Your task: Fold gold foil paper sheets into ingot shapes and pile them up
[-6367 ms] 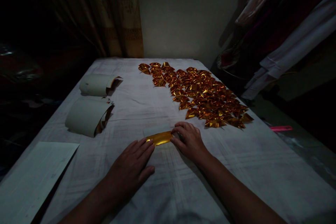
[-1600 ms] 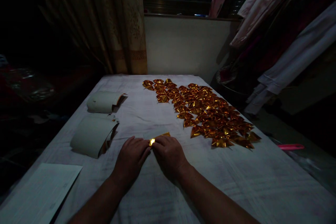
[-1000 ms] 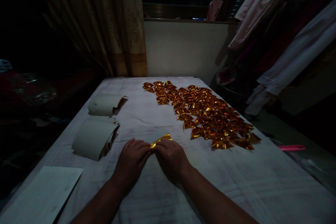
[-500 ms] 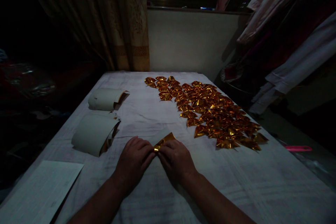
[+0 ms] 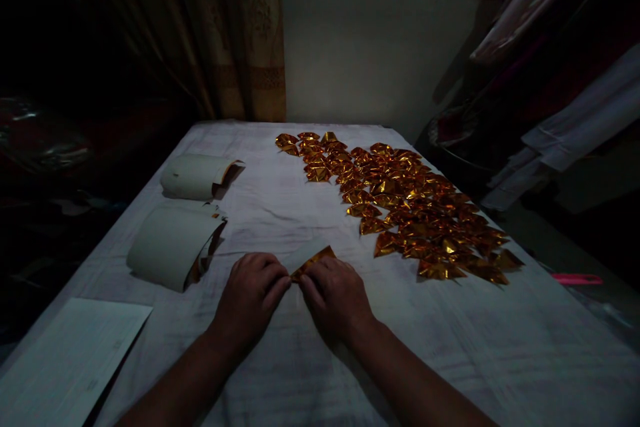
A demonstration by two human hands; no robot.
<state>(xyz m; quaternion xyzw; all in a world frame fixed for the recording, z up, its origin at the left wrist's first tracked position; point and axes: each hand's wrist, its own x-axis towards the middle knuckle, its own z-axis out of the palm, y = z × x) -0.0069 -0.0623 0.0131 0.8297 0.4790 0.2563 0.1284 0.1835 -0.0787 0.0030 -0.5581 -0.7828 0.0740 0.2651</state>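
A small piece of gold foil paper [image 5: 311,259], white on its back, sits between my two hands near the front middle of the white cloth-covered table [image 5: 450,333]. My left hand [image 5: 251,293] pinches its left end with curled fingers. My right hand [image 5: 334,295] pinches the same piece from the right, fingertips nearly touching the left hand's. A large spread of folded gold foil pieces [image 5: 410,203] lies further back on the right.
Two curled stacks of white-backed sheets lie at the left, one nearer [image 5: 170,247] and one farther [image 5: 197,175]. A flat white sheet [image 5: 70,360] lies at the front left corner. A curtain hangs behind, clothes hang at the right, and a pink object [image 5: 575,278] lies beyond the table's right edge.
Earlier the gold strip lay flat under spread fingers; both hands have since closed together on it and folded it smaller. The view has tilted slightly.
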